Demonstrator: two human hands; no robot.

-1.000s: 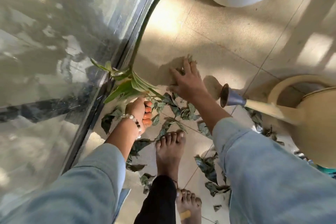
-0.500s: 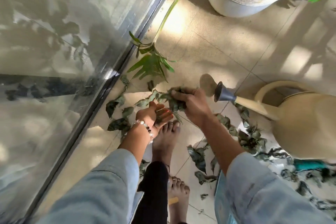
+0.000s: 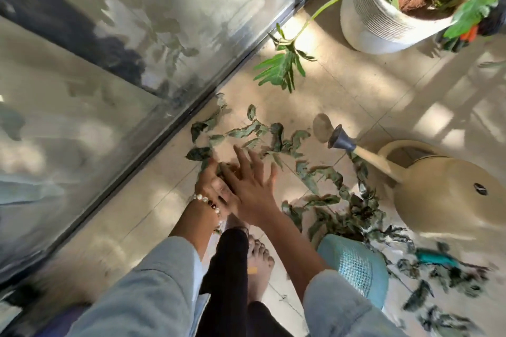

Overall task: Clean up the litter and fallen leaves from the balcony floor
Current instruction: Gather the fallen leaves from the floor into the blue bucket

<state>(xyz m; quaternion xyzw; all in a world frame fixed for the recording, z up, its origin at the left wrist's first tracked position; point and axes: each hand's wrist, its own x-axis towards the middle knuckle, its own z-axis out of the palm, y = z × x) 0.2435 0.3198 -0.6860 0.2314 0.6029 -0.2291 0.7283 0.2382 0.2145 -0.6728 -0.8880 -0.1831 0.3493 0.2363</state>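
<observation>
Dry dark-green fallen leaves (image 3: 262, 134) lie scattered on the beige tiled balcony floor, with a thicker heap of leaves (image 3: 353, 213) further right. My left hand (image 3: 209, 185), wearing a bead bracelet, cups a small bunch of leaves just above the floor. My right hand (image 3: 250, 189) lies flat over it with straight, spread fingers, pressing on the bunch. Most of my left fingers are hidden beneath the right hand.
A cream watering can (image 3: 443, 191) stands at the right, spout toward the leaves. A white ribbed plant pot (image 3: 383, 22) is at the top right, its green frond (image 3: 282, 68) drooping to the floor. A teal basket (image 3: 356, 265), a teal tool (image 3: 435, 258), the glass door (image 3: 109, 63) and my bare foot (image 3: 260, 262) are close by.
My right hand has let go of the leaves it gripped and now lies flat on my left hand. Both hands drew back toward me; the view tilted up, showing more floor.
</observation>
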